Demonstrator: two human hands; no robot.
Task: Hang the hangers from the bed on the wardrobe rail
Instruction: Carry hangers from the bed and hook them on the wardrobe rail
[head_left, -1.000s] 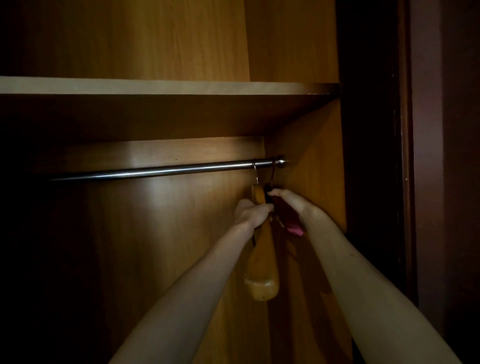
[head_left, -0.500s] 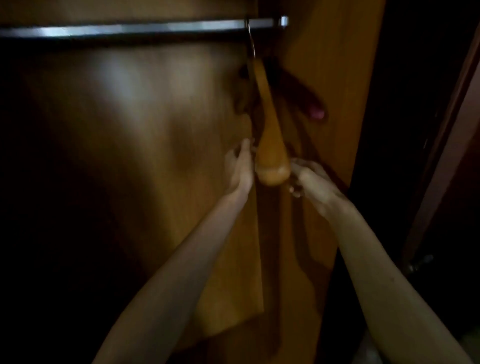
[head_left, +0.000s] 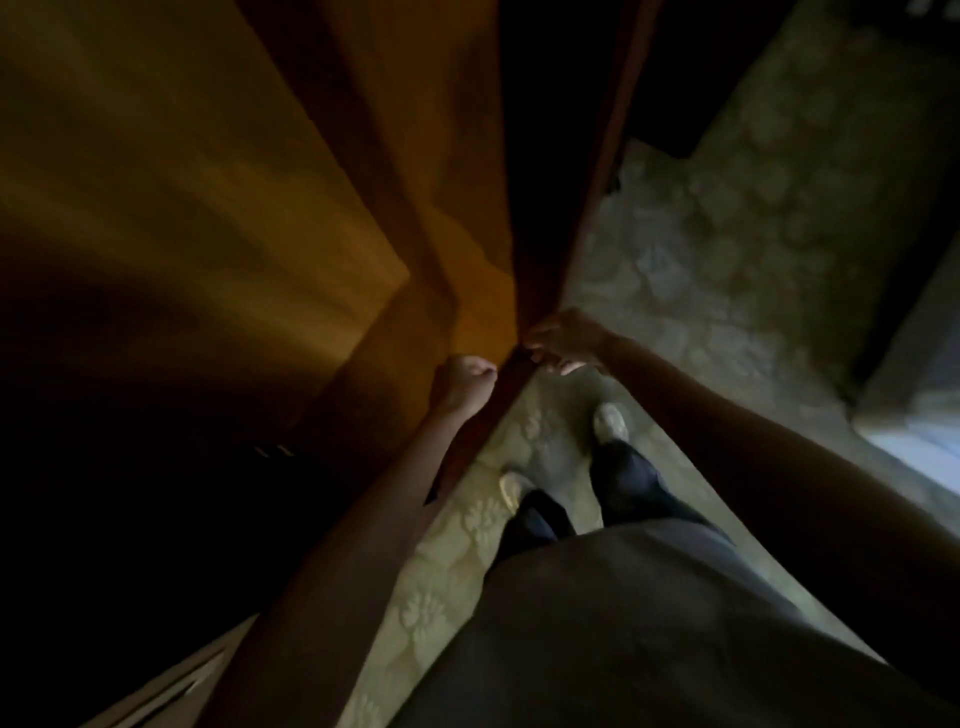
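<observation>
Two bare hands meet low at the corner of the wardrobe, in a dim, motion-blurred view that looks steeply down. At about seven o'clock from the picture's centre, the left hand (head_left: 466, 382) is curled into a loose fist with the knuckles turned toward the dark vertical edge of the wardrobe side panel (head_left: 480, 171); nothing shows inside the fist, and the blur leaves it unclear whether the knuckles touch the wood. Just beside it, toward three o'clock, the right hand (head_left: 563, 340) hangs palm down with its fingers bent and drooping, fingertips close to that same edge; it appears to hold nothing, though the shadow under the palm keeps that from being certain. Neither the hangers nor the rail lie in view, so their place cannot be told. From nine to twelve o'clock the orange-brown back panel (head_left: 171, 197) of the wardrobe fills the picture, falling off into black toward eight o'clock. Toward five o'clock lie a pale flower-patterned floor (head_left: 727, 244), two light-coloured shoes (head_left: 609, 422) under dark trouser legs (head_left: 631, 480), and the person's grey top (head_left: 623, 639).
</observation>
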